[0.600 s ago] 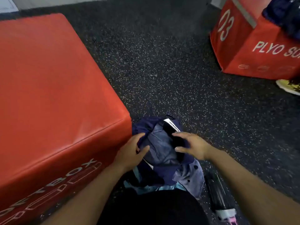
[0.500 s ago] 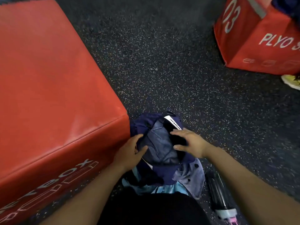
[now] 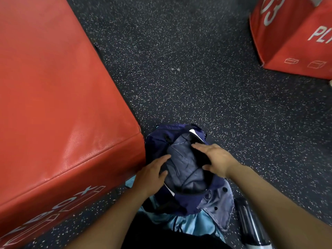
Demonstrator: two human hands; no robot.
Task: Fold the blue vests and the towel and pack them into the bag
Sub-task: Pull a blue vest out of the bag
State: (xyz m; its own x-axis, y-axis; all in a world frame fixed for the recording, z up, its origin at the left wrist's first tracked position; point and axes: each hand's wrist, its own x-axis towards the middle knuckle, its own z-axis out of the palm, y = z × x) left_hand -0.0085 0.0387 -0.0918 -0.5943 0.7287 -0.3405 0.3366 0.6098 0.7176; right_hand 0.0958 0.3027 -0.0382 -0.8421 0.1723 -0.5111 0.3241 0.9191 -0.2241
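**Folded Cloth Being Pressed Down Into the Bag**

Nearest the camera, at six o'clock, a pale blue cloth [image 3: 188, 225] is lying on the floor [image 3: 197, 78] under the bag; whether it is a vest or the towel cannot be told. At about five o'clock a dark bottle [image 3: 251, 223] is lying just beside it.

Just beyond, a navy bag [image 3: 181, 202] is standing open against the corner of the large red box [image 3: 62, 105], which is filling the nine-to-eleven o'clock side. A grey-blue folded cloth [image 3: 185, 168] is sitting in the mouth of the bag, and a grey flap with dark buttons [image 3: 219, 211] is hanging out over the rim toward five o'clock.

The left hand [image 3: 152, 172] is being laid on the left edge of the folded cloth, its fingers [image 3: 165, 157] straight and gripping nothing. The right hand [image 3: 215, 159] is being pressed flat across the top right of the cloth, fingers likewise extended and unclenched.

The step in hand is judged to be seating the cloth in the bag. It is best done by pressing evenly with both palms so the fold is not being undone, while the loose flap is being tucked inside before anything else is added.

Farther off, at one o'clock, a second red box [image 3: 296, 42] marked with numerals is standing well apart.
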